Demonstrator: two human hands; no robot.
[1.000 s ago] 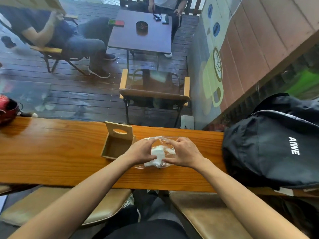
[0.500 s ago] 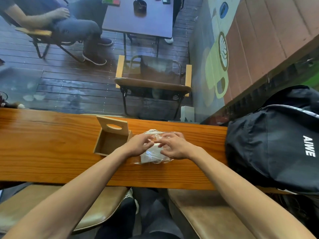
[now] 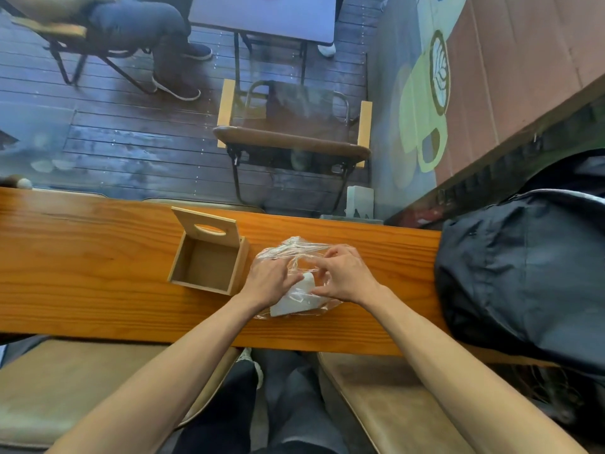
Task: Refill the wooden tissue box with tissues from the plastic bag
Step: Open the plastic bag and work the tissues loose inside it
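A clear plastic bag [image 3: 291,250] lies on the wooden counter [image 3: 82,263], with a white stack of tissues [image 3: 294,299] inside it. My left hand [image 3: 266,283] rests on the bag's left side, fingers pinching the plastic. My right hand [image 3: 347,276] grips the plastic on the right, above the tissues. Just left of the bag stands the wooden tissue box [image 3: 206,263], empty, with its slotted lid [image 3: 209,226] tilted up at the back.
A large black backpack [image 3: 523,273] fills the counter's right end. Beyond the counter, through glass, are a wooden deck, a chair [image 3: 291,142], a table [image 3: 265,18] and a seated person. Padded stools [image 3: 376,404] sit below the counter.
Both hands shifted on the bag: the fingers moved from cupping it together to pulling the plastic apart at its top. The camera tilted further down.
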